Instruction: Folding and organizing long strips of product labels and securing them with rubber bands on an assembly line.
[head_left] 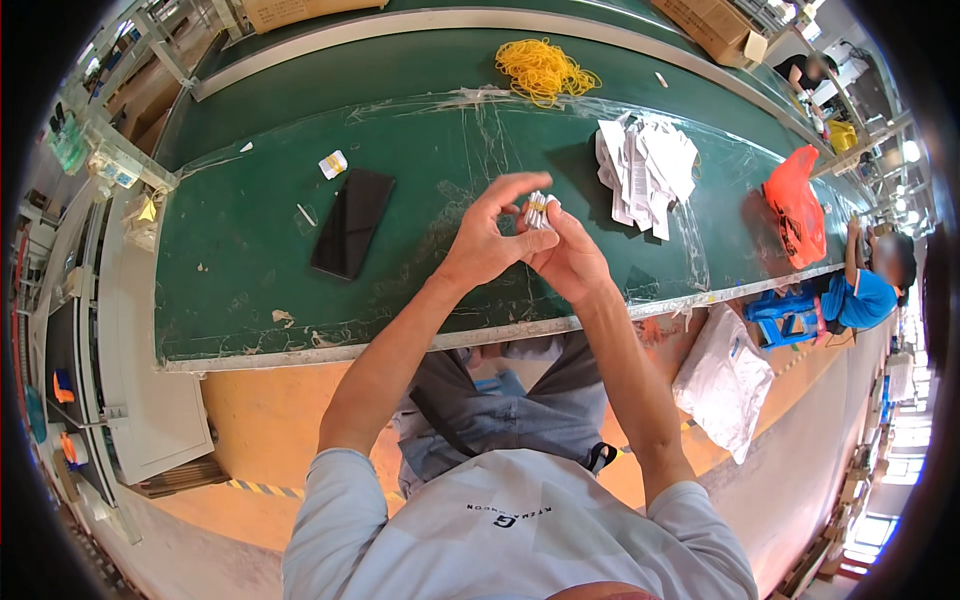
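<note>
White bundle (533,219) w/ yellow band (539,207): your R hand (574,262) clamps it; L hand (484,244), fingers apart, is just beside. Keep ends flush, band snug & centred.

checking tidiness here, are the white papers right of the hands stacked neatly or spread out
Spread out: the papers lie in a loose, overlapping heap on the table, edges pointing different ways.

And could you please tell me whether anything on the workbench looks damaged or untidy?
Yes: the green workbench looks worn, with wrinkled clear film near the yellow bands and a ragged pale patch by its front edge. The white paper slips lie in an uneven pile.
</note>
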